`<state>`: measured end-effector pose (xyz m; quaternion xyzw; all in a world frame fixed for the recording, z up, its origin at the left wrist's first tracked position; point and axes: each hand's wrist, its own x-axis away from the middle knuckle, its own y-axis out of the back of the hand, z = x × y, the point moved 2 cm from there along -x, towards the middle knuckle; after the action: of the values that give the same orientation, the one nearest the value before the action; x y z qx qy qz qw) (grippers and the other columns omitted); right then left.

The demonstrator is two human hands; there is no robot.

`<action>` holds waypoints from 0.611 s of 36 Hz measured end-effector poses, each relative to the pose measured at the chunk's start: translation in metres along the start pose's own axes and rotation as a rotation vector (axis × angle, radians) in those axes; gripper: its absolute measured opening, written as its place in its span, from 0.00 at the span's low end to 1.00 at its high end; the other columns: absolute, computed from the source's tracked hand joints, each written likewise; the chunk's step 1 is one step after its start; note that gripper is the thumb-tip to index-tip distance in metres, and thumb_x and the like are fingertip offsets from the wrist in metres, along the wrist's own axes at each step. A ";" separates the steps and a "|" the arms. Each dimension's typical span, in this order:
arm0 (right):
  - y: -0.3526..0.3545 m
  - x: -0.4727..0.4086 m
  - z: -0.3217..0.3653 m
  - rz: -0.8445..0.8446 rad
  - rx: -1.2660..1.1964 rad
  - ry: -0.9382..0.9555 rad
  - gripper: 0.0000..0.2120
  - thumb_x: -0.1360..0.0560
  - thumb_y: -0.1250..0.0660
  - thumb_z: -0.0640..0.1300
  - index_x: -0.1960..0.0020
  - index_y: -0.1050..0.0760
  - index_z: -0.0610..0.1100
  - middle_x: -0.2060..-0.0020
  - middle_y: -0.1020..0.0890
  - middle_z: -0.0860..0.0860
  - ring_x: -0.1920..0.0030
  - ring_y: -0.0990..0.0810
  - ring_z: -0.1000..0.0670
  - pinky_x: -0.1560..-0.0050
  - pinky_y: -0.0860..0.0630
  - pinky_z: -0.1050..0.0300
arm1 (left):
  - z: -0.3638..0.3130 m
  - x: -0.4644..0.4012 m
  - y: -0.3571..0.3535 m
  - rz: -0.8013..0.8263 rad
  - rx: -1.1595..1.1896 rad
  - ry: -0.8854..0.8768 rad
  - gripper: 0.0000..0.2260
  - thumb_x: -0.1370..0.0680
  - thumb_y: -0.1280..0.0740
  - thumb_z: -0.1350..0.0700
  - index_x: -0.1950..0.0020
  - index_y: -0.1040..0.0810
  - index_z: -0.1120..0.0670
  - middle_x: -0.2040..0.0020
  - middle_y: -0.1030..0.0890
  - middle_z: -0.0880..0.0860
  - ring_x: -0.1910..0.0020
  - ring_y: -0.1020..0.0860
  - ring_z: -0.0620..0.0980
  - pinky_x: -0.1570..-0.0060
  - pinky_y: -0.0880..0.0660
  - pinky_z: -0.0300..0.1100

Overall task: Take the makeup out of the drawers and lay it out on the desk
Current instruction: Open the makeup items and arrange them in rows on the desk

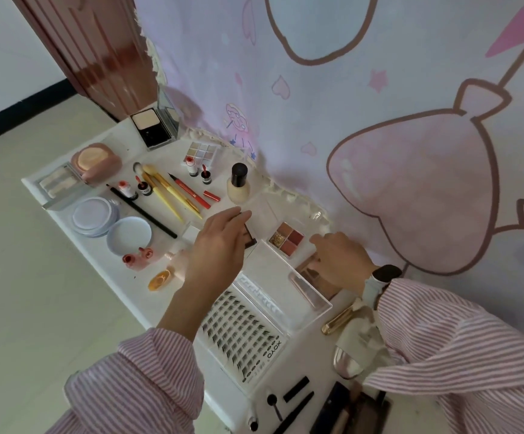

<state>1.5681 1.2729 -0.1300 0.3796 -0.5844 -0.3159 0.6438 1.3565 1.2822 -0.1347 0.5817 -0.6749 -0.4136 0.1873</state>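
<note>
A white desk (66,220) stands against a wall hung with a pale cloth (364,104) printed with pink hearts and bows; a reddish curtain (97,48) hangs at the far left.

The left hand (220,242) hovers over the middle of the desk, fingers extended and loosely together above a small dark compact (251,241), which it partly hides. Whether it touches the compact cannot be told. The right hand (342,261) lies palm down at the right, fingers straight, resting on a rose-coloured palette (309,270) that it partly covers; a dark watch (387,272) sits on that wrist. Both sleeves are pink-striped.

Between the hands lies a four-pan eyeshadow palette (287,239) in a clear case. Just nearer lies a clear tray of false lashes (241,336). Beyond the left hand stands a foundation bottle (238,183) with a dark cap. To its left lie yellow-handled brushes (166,195), a red liner pen (191,191) and a long black pencil (143,211). Further left are two round pale blue lids (110,222), a pink powder compact (97,162) and, at the far corner, an open mirrored compact (154,128). A gold tube (337,321) lies near the right sleeve.
</note>
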 end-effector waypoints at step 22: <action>-0.038 0.011 0.002 -0.054 0.115 0.127 0.24 0.25 0.41 0.56 0.34 0.40 0.47 0.38 0.35 0.47 0.40 0.32 0.42 0.42 0.34 0.48 | 0.000 0.036 0.016 -0.013 0.044 0.144 0.17 0.24 0.43 0.61 0.37 0.25 0.60 0.41 0.23 0.58 0.43 0.24 0.56 0.44 0.25 0.55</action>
<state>1.5687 1.2434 -0.1571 0.4510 -0.5491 -0.2746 0.6479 1.3368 1.2480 -0.1306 0.6185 -0.6646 -0.3570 0.2198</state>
